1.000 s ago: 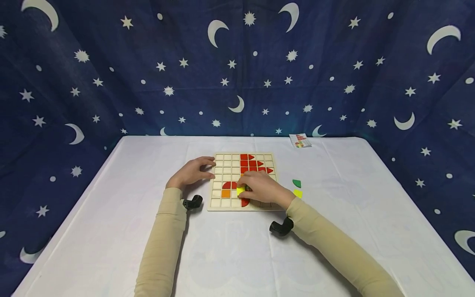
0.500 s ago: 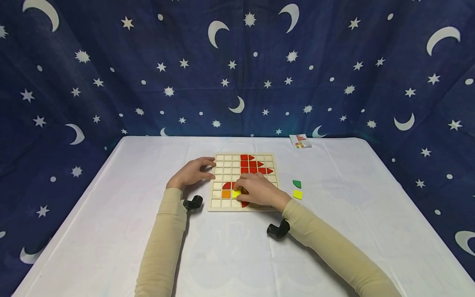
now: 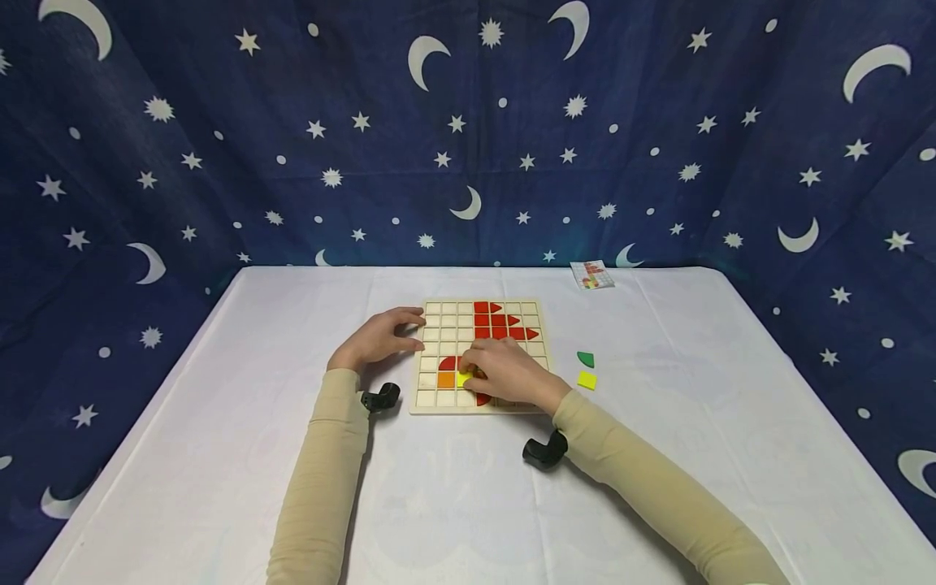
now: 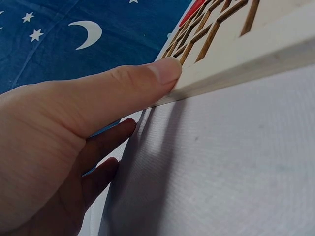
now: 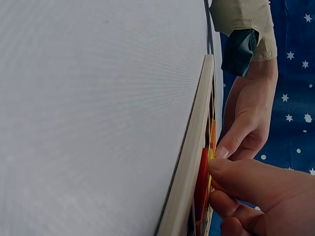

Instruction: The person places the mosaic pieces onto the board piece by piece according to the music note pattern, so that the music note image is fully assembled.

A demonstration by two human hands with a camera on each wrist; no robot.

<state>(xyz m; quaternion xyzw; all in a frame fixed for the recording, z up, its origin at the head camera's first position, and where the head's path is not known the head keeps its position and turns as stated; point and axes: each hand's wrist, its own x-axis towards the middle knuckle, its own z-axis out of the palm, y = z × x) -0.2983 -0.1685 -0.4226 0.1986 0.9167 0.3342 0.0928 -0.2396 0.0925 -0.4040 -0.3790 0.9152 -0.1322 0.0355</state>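
Observation:
A wooden grid board (image 3: 444,410) lies on the table with coloured tiles in some cells. My right hand (image 3: 508,371) bends over its lower middle, pinching a yellow square tile (image 3: 464,379) that sits at a cell right of an orange square tile (image 3: 446,380). In the right wrist view the thumb meets the yellow tile's edge, beside a red tile (image 5: 201,182). Part of the board is hidden beneath this hand. At the board's left edge rests my left hand (image 3: 379,336); its thumb touches the rim in the left wrist view, fingers loosely bent.
Right of the board lie a green quarter-circle tile (image 3: 586,359) and another yellow square tile (image 3: 587,380). A small pattern card (image 3: 591,275) is at the table's back edge. Rows of red tiles (image 3: 500,321) fill upper cells. A dark starry cloth (image 3: 468,162) hangs behind.
My right hand has lowered the yellow tile and moved it slightly left, down to the cell beside the orange tile. The left hand has stayed at the board's edge.

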